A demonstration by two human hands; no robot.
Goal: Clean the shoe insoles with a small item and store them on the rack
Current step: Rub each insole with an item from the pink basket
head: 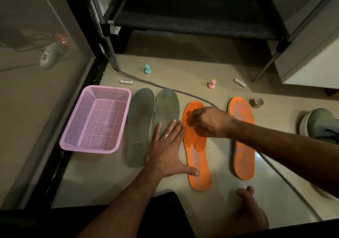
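Several insoles lie side by side on the tiled floor: two grey insoles (140, 125) (167, 105), then an orange insole (199, 166) and a second orange insole (243, 146) further right. My left hand (167, 151) lies flat and open, fingers across the right grey insole and thumb on the left orange insole's edge. My right hand (211, 122) is pinched over the front part of that orange insole; whatever small item it holds is hidden by the fingers. The black shoe rack (192, 17) stands behind, its low shelf bare.
A pink perforated basket (95, 118) sits left of the insoles. A grey cable (161, 86) runs across the floor. A teal cap (147, 69), a pink cap (212, 84), two small tubes (127, 82) (240, 82), a tape roll (256, 102) and a grey shoe (322, 125) lie around. My bare foot (247, 208) is in front.
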